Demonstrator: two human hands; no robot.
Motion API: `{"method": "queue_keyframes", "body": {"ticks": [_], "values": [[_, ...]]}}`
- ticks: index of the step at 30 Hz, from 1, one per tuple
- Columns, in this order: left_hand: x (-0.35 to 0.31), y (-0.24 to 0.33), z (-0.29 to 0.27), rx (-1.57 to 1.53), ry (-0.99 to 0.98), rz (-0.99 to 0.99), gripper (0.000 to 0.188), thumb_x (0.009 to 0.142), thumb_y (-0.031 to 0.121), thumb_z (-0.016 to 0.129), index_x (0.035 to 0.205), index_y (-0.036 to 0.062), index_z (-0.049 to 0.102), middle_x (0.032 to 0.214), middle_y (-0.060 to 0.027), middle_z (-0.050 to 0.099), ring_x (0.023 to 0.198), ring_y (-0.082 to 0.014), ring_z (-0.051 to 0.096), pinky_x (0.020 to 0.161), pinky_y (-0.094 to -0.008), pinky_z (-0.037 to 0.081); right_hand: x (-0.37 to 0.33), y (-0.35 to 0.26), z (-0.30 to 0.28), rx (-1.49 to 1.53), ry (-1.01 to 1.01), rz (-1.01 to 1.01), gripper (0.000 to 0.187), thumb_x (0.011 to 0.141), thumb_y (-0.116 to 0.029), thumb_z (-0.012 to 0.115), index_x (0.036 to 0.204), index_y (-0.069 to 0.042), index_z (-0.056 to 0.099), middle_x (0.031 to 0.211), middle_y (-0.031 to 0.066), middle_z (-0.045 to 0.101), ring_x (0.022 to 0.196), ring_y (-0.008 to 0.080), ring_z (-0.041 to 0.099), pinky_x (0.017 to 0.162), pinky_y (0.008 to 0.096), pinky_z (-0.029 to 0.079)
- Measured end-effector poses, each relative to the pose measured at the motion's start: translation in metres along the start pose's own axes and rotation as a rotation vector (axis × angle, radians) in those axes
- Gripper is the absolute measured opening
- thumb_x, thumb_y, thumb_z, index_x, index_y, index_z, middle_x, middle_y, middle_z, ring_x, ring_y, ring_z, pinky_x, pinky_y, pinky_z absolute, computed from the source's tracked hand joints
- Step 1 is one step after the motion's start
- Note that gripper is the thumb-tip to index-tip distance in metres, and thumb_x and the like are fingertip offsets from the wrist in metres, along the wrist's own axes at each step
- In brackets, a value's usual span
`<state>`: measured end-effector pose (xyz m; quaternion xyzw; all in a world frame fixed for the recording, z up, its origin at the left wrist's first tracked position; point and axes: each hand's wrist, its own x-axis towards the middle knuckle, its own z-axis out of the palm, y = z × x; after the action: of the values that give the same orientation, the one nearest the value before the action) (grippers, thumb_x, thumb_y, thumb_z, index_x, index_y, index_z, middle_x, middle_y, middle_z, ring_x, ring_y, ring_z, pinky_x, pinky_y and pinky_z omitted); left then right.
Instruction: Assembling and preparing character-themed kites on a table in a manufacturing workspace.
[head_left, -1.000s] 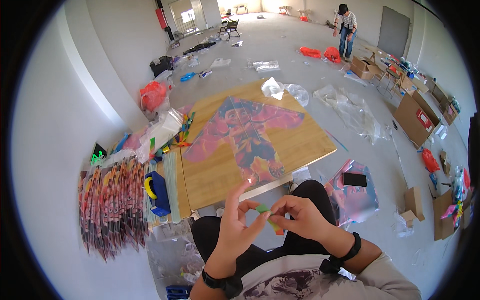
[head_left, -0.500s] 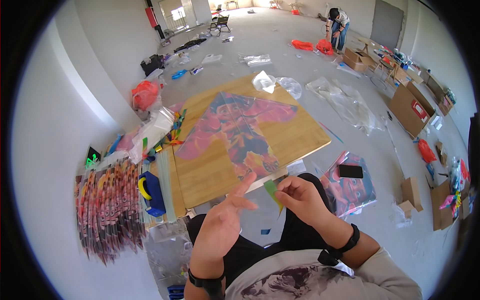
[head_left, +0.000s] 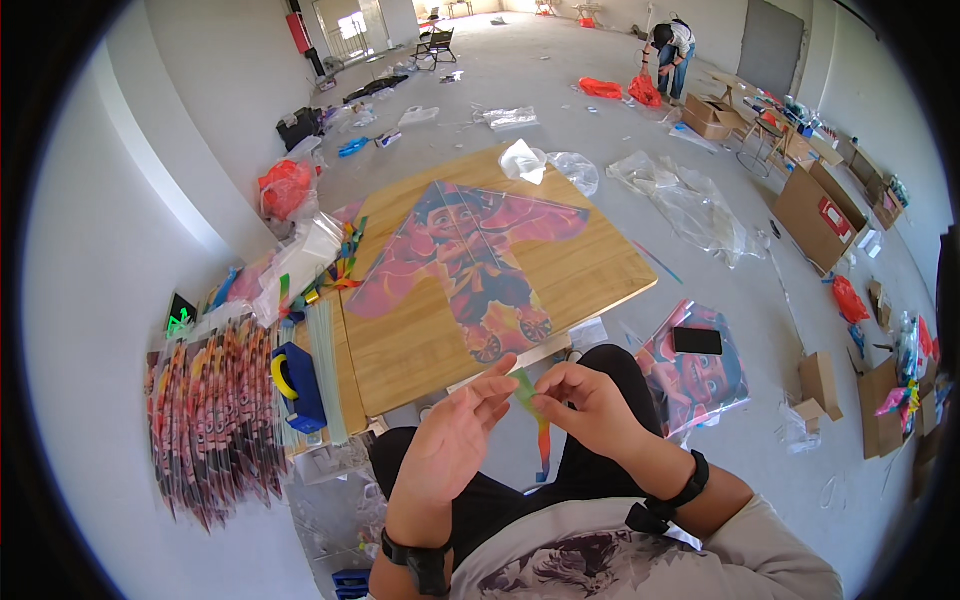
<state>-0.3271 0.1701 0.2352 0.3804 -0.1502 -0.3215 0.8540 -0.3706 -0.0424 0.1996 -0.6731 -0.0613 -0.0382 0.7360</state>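
Note:
Above my lap, my right hand pinches a narrow multicoloured ribbon between thumb and fingertips. The ribbon is green at the top, and its orange-to-blue tail hangs down between my knees. My left hand, palm turned up, meets the green end with its fingertips and appears to pinch it; the exact contact is small. In front of both hands, a kite printed with a cartoon figure lies spread on the wooden table, its tail part toward me.
Left of the table hang several folded printed kites, beside a blue tool with a yellow handle and pale rods. Rainbow ribbons lie at the table's left edge. At right, a phone rests on printed sheets. Farther off, a person bends over.
My left hand's fingers have closed in on the ribbon's green end. My right hand has shifted slightly left, and the ribbon's orange and blue tail now hangs in sight.

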Motion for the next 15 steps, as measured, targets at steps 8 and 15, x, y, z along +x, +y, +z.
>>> {"method": "queue_keyframes", "body": {"ticks": [8,15], "values": [[-0.0001,0.0023,-0.0017,-0.012,0.053,0.034,0.043,0.104,0.032,0.051,0.129,-0.0009,0.064,0.143,-0.0154,0.056,0.139,-0.0230,0.042,0.114,-0.0403,0.031,-0.0016,0.0031,-0.0011,-0.027,0.006,0.028,0.011,0.095,-0.008,0.072,0.103,-0.002,0.067,0.088,-0.0011,0.067,0.079,0.0055,0.060,0.073,0.0229,0.049],[0.0000,0.0033,-0.0010,-0.009,0.051,0.053,0.044,0.105,0.031,0.049,0.130,-0.0021,0.062,0.145,-0.0163,0.055,0.133,-0.0229,0.049,0.112,-0.0399,0.035,-0.0025,0.0023,-0.0003,-0.025,0.001,0.040,0.011,0.095,-0.008,0.072,0.102,-0.002,0.067,0.087,-0.0006,0.068,0.080,0.0058,0.061,0.074,0.0237,0.050]]}}
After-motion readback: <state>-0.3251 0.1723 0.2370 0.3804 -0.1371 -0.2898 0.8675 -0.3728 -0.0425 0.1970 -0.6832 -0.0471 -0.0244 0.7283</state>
